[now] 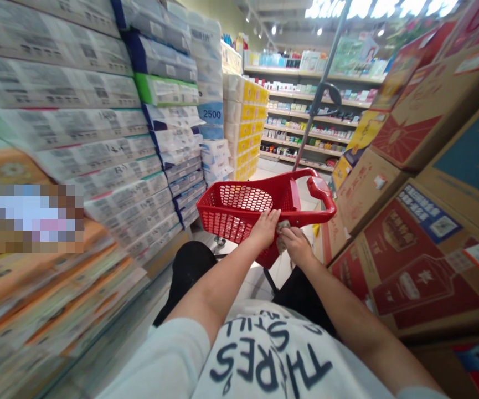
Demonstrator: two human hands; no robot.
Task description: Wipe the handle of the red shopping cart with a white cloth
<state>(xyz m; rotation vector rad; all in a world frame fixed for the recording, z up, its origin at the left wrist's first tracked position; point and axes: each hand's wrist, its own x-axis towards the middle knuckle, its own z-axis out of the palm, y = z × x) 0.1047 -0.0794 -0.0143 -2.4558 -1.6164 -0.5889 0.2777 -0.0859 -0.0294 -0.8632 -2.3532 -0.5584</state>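
A red plastic shopping cart (218,219) with perforated basket walls and a red handle stands sideways before my knees. My left hand (266,226) lies over the basket's near rim, fingers hooked on it. Just to its right, my right hand (299,246) is closed on a crumpled grey-brown cloth (281,235), pressed against the outer side of the cart beneath the rim. Part of the cloth is covered by my fingers. Inside the basket no goods show, though its near bottom is hidden.
Tall stacks of wrapped paper packs (93,127) rise on the left. Cardboard cartons (426,260) are piled close on the right. A slanted metal pole (320,91) stands behind the cart, with stocked shelves (301,113) beyond. White floor tiles (274,165) show between.
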